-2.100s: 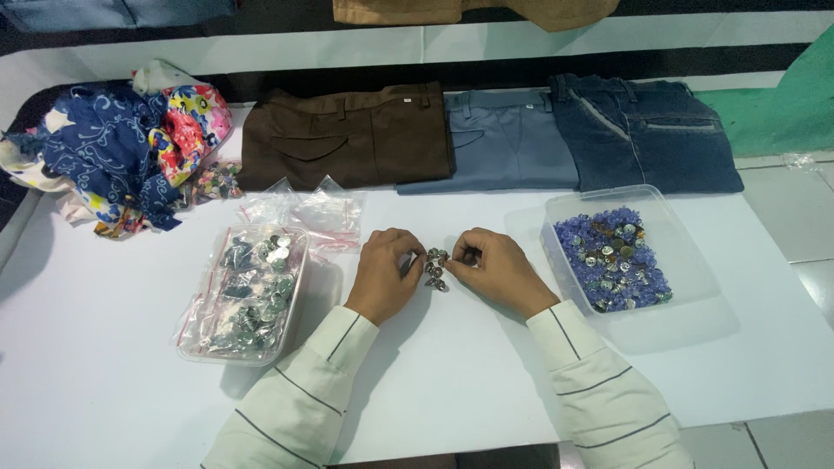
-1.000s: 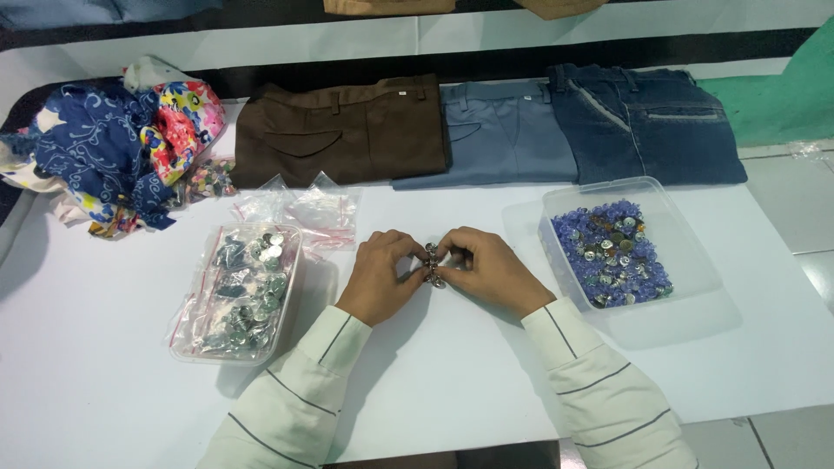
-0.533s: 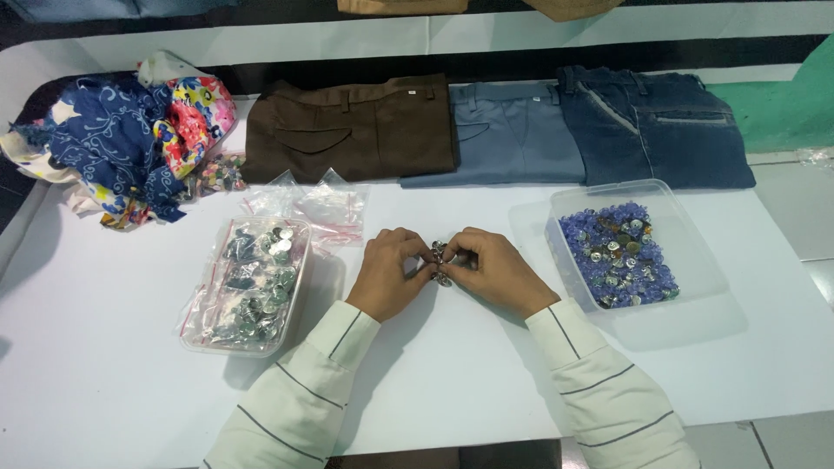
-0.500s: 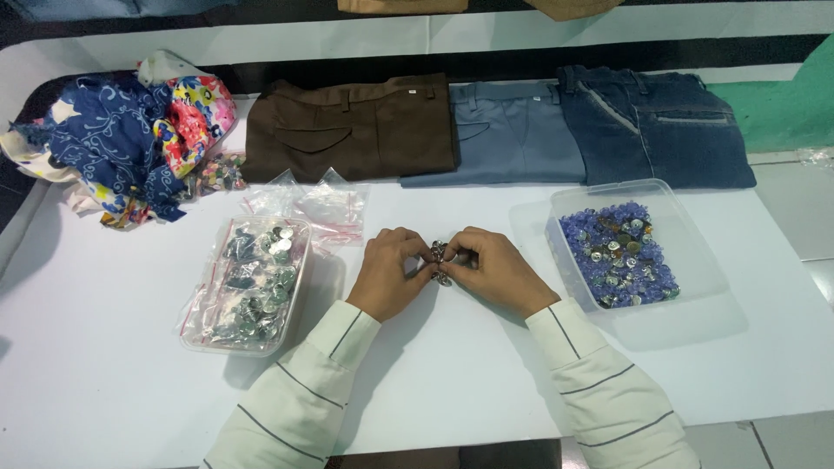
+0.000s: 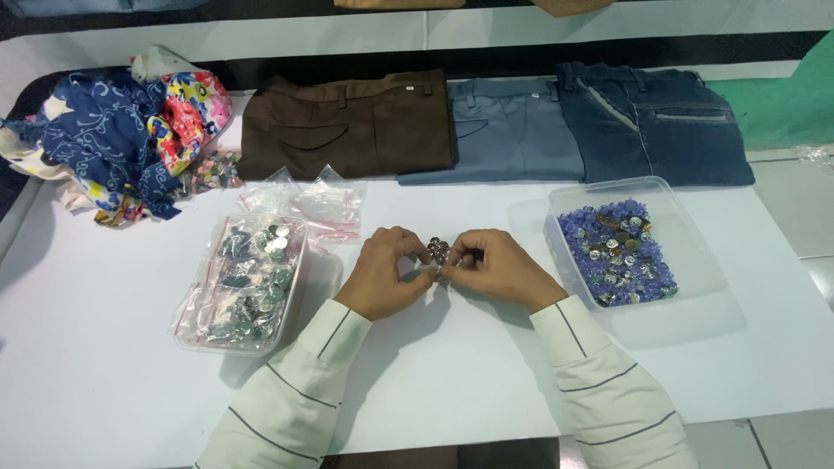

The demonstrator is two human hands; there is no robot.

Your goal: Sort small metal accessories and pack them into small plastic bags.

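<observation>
Pinching a cluster of metal buttons [image 5: 438,252] between both hands at mid-table.
Fingers of my left hand [image 5: 384,274] and right hand [image 5: 493,267] are clamped on it; bagged-button tray [image 5: 241,282] sits left, clear tub [image 5: 686,252] right, folded trousers [image 5: 347,123] beyond.

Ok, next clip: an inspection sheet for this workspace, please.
Surface: white table, lit evenly.
Job's things: small cluster of metal buttons held between both hands; left tray of bagged metal pieces; right tray of blue and silver pieces.
Clutter: empty bags; floral cloth.
Hands: left hand and right hand pinch the buttons.
Cables: nothing seen.
Surroundings: three folded trousers along the far edge.
</observation>
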